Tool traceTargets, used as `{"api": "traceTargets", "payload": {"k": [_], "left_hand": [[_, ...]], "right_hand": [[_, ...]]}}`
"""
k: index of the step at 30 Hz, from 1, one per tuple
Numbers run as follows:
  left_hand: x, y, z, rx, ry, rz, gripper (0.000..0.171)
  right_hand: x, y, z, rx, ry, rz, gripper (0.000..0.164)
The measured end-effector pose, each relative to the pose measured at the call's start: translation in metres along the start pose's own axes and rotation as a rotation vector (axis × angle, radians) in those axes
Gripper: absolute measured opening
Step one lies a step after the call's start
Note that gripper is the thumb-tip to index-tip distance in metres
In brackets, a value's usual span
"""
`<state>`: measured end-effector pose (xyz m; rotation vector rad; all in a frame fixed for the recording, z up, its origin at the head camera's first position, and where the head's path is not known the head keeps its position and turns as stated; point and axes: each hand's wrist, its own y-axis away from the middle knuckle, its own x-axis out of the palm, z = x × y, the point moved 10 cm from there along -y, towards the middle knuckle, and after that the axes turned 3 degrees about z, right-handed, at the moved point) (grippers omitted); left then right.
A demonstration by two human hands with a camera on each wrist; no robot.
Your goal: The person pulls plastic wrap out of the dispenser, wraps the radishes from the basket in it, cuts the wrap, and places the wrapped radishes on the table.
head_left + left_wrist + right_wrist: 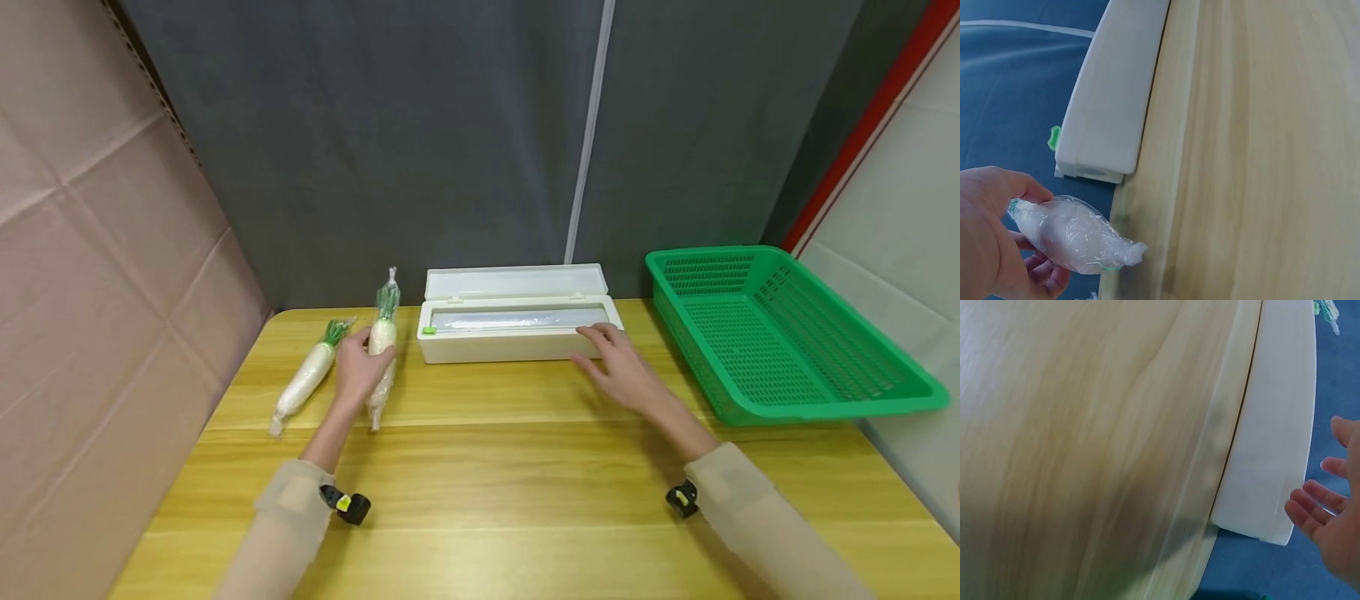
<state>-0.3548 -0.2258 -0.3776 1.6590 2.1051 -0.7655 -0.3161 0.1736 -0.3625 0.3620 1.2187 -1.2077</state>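
My left hand [361,367] grips a plastic-wrapped white radish [382,336] with green leaf stubs, left of the white box. In the left wrist view the thumb and fingers curl round the radish [1072,237], its twisted wrap end pointing right. A second wrapped white radish [306,379] lies slanted on the table to the left. My right hand [621,371] is at the right front corner of the cling film dispenser box [498,348], fingers spread and holding nothing. The box's lid [517,282] stands raised, and a film roll [521,318] shows inside.
A green perforated basket [795,412] stands at the right side of the wooden table [480,492]. A small green slider [429,330] sits on the box's left end. Behind the table rises a dark grey curtain [360,150].
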Motion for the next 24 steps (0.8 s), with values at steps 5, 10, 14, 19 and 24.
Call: {"api": "traceTargets", "payload": {"k": [5,10,14,19,24], "left_hand": [[-0.003,-0.003,0.014,-0.013,-0.083,0.013,0.043],[-0.004,-0.005,0.024,-0.017,-0.18,0.034,0.045],[-0.002,-0.005,0.037,-0.053,-0.246,0.082,0.056],[-0.002,-0.005,0.047,-0.081,-0.308,0.134,0.064],[-0.002,-0.005,0.043,-0.044,-0.365,0.157,0.06]], "right_hand": [[-0.004,0.002,-0.003,-0.023,0.012,-0.033,0.048],[-0.004,0.004,-0.01,0.001,0.024,-0.011,0.05],[-0.004,0.006,-0.015,0.026,0.029,0.013,0.051],[-0.007,0.006,-0.017,0.012,0.036,0.001,0.05],[-0.013,0.007,-0.019,-0.003,0.046,-0.029,0.049]]}}
